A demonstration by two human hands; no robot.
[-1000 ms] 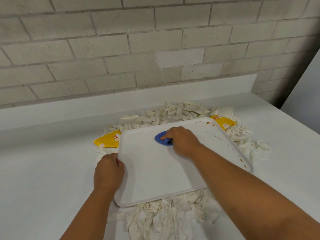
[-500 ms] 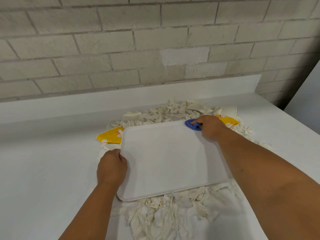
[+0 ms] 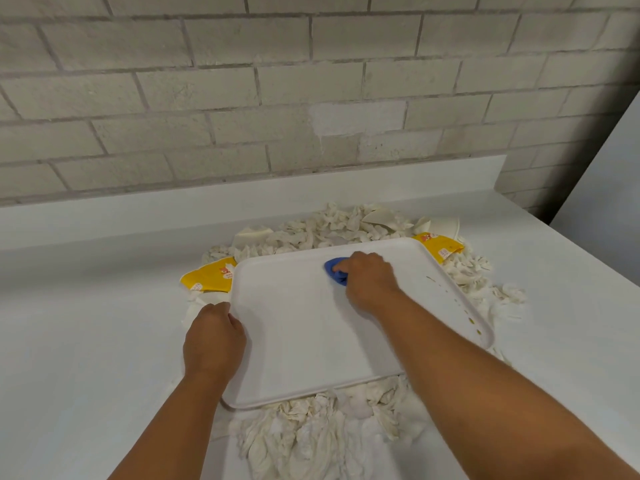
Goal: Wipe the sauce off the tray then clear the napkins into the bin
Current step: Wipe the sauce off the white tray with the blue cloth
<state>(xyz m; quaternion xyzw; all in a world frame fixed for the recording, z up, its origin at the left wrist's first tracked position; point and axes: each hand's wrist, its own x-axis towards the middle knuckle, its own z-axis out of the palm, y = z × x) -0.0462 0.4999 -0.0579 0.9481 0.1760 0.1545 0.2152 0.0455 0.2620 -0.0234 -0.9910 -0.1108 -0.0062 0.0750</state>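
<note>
A white tray [image 3: 298, 334] lies on a heap of crumpled white napkins [image 3: 311, 434] on the white counter. My right hand [image 3: 370, 282] presses a small blue cloth [image 3: 335, 270] onto the tray's far middle. My left hand [image 3: 213, 337] grips the tray's left rim. A line of small brownish-yellow sauce spots [image 3: 460, 303] runs along the tray's right edge. More napkins [image 3: 332, 226] stick out behind the tray and to its right. No bin is in view.
Yellow printed wrappers lie under the tray at the left [image 3: 207, 278] and at the far right [image 3: 440, 245]. A white backsplash ledge [image 3: 138, 209] and a brick wall stand behind. The counter's right edge [image 3: 588, 258] drops off beside a pale panel.
My right hand has slid the blue cloth from the tray's far right corner back left toward the far middle. The sauce spots on the right edge show again. My left hand keeps its hold.
</note>
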